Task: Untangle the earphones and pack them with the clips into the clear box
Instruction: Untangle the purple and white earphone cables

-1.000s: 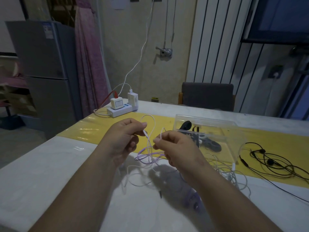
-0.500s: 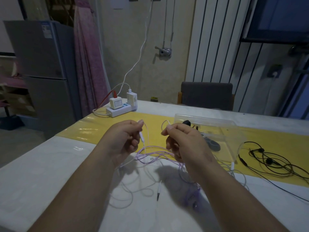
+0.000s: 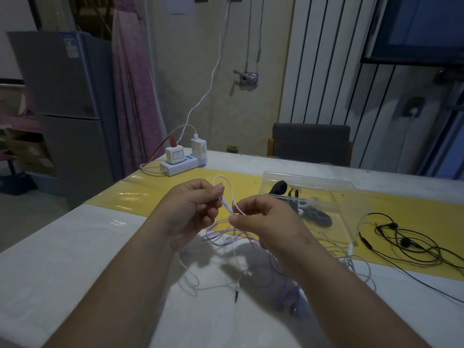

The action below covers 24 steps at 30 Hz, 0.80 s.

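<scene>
Head view: we record a white table (image 3: 62,247) with a yellow runner (image 3: 150,194). A power strip (image 3: 180,165) sits at its far edge, with a fridge (image 3: 62,96) and a chair (image 3: 311,144) beyond. The left hand (image 3: 193,209) and right hand (image 3: 271,227), fingers curled, each pinch the pale earphone cord (image 3: 226,205) above the table. The clear box (image 3: 346,197) lies just right of them, and the black earphones (image 3: 406,242) lie beyond it.

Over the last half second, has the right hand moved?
Yes. The right hand, pinching the white earphone cable, has shifted left and down, away from the left edge of the clear box and closer to the left hand.
</scene>
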{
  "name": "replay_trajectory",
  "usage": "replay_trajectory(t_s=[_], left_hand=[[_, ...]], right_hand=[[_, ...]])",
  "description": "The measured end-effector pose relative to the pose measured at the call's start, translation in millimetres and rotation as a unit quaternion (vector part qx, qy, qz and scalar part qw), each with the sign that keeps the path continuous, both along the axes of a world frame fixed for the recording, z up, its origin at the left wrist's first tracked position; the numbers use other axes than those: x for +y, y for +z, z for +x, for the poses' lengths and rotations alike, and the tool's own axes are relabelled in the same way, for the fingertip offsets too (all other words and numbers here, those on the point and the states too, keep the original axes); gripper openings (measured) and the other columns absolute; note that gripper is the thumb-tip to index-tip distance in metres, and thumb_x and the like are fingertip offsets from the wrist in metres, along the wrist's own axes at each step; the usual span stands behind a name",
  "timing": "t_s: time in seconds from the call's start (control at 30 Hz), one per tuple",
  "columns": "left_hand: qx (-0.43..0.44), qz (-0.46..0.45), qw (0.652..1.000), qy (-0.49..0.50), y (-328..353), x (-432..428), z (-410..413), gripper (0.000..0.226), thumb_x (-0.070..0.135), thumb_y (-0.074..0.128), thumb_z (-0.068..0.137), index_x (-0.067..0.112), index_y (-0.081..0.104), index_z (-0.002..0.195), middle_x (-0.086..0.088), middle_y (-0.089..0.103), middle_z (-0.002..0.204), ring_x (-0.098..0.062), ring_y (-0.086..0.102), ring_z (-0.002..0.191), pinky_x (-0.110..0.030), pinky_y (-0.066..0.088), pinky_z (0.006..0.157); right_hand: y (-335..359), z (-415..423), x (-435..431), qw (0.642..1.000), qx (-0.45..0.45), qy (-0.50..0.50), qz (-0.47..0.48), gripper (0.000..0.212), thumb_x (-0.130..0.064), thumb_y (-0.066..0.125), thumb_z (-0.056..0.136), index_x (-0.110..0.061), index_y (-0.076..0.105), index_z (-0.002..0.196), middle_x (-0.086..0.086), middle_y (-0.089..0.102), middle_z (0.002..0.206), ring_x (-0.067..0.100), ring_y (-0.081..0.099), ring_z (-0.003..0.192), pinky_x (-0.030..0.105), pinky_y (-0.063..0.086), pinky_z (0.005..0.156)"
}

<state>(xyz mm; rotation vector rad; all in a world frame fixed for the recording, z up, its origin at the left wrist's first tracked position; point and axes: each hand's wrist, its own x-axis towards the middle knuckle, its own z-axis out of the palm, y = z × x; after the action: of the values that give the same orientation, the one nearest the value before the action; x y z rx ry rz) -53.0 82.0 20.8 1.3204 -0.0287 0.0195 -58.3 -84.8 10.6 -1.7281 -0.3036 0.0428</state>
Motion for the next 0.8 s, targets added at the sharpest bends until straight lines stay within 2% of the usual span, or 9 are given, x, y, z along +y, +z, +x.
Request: replay_trajectory(t_s=[0.17,0.3,0.37,0.47,0.53,0.6,0.7,0.8], left_hand=[[0.011,0.02,1.0,-0.02,2,-3,-3,0.021,0.018,0.066,0.081,0.009,0.054,0.066,-0.004,0.053,0.055,-0.011,0.044,0.042,-0.017,0.031,0.038],[0.005,0.04,0.999,-0.017,2,-2,-3,0.02,0.025,0.061,0.088,0.01,0.065,0.076,-0.004,0.055,0.058,-0.011,0.039,0.042,-0.017,0.027,0.038],[-0.003,0.038,0.999,-0.011,1,-1,0,0.021,0.029,0.058,0.09,0.013,0.072,0.089,-0.001,0.054,0.06,-0.011,0.033,0.044,-0.018,0.024,0.04],[-0.009,0.04,0.999,0.007,-1,1,4,0.024,0.023,0.054,0.093,0.024,0.073,0.107,0.0,0.048,0.063,-0.012,0.03,0.046,-0.021,0.02,0.044],[-0.012,0.046,0.999,0.026,-3,0,7,0.03,0.017,0.054,0.093,0.031,0.071,0.112,0.0,0.046,0.067,-0.013,0.031,0.048,-0.022,0.02,0.045],[-0.014,0.055,0.997,0.059,-5,0,9,0.033,0.015,0.056,0.092,0.036,0.068,0.114,0.0,0.043,0.07,-0.013,0.031,0.049,-0.022,0.02,0.046],[-0.007,0.021,0.996,0.091,-7,1,12,0.034,0.018,0.055,0.093,0.037,0.065,0.119,0.004,0.04,0.066,-0.012,0.029,0.048,-0.021,0.019,0.044],[0.004,-0.017,0.994,0.106,-8,5,16,0.031,0.024,0.052,0.094,0.035,0.064,0.121,0.006,0.04,0.06,-0.01,0.027,0.045,-0.019,0.016,0.043]], right_hand=[[-8,3,3,0.999,-0.02,-0.009,-0.029,0.013,-0.019,0.082,0.074,-0.018,0.07,0.075,-0.006,0.054,0.063,0.013,0.048,0.061,0.029,0.038,0.062],[-3,3,0,0.999,-0.021,-0.011,-0.032,0.014,-0.017,0.073,0.083,-0.017,0.065,0.071,-0.013,0.054,0.057,0.003,0.043,0.049,0.022,0.032,0.054],[0,3,-2,1.0,-0.009,-0.003,-0.016,0.013,-0.015,0.069,0.086,-0.017,0.067,0.073,-0.009,0.063,0.064,-0.003,0.045,0.045,0.022,0.03,0.054],[1,2,-3,1.0,-0.011,-0.012,-0.02,0.017,-0.021,0.065,0.09,-0.015,0.071,0.075,-0.009,0.069,0.068,-0.004,0.047,0.047,0.024,0.03,0.057],[2,2,-4,1.0,-0.006,-0.017,-0.023,0.021,-0.023,0.062,0.092,-0.015,0.071,0.075,-0.015,0.064,0.059,-0.004,0.046,0.046,0.023,0.028,0.056],[4,2,-5,1.0,-0.007,-0.021,-0.006,0.025,-0.02,0.06,0.092,-0.016,0.067,0.068,-0.017,0.054,0.048,0.0,0.042,0.047,0.024,0.027,0.055],[7,4,-7,0.997,-0.031,-0.046,0.047,0.026,-0.023,0.053,0.078,-0.017,0.057,0.053,0.0,0.055,0.058,0.015,0.04,0.056,0.029,0.03,0.054],[5,6,-7,0.993,-0.046,-0.046,0.102,0.024,-0.026,0.046,0.071,-0.018,0.047,0.048,0.002,0.047,0.051,0.021,0.04,0.058,0.038,0.034,0.06]])
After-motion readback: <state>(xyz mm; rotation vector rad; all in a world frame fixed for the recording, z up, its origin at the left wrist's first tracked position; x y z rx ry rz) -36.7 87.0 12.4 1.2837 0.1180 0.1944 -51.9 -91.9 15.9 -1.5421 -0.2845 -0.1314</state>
